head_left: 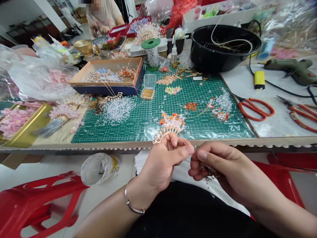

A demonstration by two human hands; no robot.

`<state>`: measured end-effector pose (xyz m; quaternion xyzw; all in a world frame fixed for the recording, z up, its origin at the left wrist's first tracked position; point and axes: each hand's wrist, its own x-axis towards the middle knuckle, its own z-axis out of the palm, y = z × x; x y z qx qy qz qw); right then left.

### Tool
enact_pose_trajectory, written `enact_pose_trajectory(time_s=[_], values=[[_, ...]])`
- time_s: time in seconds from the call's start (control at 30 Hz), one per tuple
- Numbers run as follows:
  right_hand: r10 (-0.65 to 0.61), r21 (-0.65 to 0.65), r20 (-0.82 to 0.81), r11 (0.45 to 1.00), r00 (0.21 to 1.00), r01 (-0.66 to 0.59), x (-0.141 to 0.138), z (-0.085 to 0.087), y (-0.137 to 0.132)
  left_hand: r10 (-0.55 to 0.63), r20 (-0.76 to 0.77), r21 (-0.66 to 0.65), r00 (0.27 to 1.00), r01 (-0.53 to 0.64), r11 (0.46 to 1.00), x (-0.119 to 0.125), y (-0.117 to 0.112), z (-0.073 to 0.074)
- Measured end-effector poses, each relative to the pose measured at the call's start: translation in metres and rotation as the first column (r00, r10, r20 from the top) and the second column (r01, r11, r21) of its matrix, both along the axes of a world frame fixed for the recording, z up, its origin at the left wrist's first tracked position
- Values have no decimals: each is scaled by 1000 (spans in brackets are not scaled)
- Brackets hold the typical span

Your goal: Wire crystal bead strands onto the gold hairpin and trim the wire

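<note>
Presently, our left hand [164, 160] pinching 1 gold beaded comb [170, 125] at the near edge of the worktop [277, 127], our right hand [220, 162] just beside it, curled around small beads [208, 171], 1 green cutting mat [210, 94] behind the comb, 1 black basin [210, 59] beyond at right.

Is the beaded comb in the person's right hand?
No: the beaded comb is in the left hand, whose wrist wears a bracelet.

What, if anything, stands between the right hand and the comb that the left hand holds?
Only the left hand's own fingers, which lie partly between the right hand and the comb. Nothing else visible blocks the way, though anything very thin would be hard to make out.
</note>
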<state>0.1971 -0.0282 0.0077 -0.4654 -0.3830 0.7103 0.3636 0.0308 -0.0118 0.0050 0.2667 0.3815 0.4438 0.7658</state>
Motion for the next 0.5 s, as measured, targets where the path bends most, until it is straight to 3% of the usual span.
enact_pose_trajectory(time_s=[0.1, 0.2, 0.37, 0.5], values=[[-66, -42, -57, 997, 996, 64, 1, -4, -4, 39, -14, -15, 999, -39, 999, -1, 1, -2], [-104, 5, 9, 995, 995, 103, 3, -5, -5, 70, -16, -14, 997, -70, 997, -2, 1, -3], [129, 101, 227, 983, 965, -156, 6, -6, -3, -48, 66, 38, 997, 46, 998, -4, -2, -9], [190, 72, 356, 971, 915, -229, 1, -12, -5, -99, -28, 107, 995, 101, 989, -10, -4, -11]])
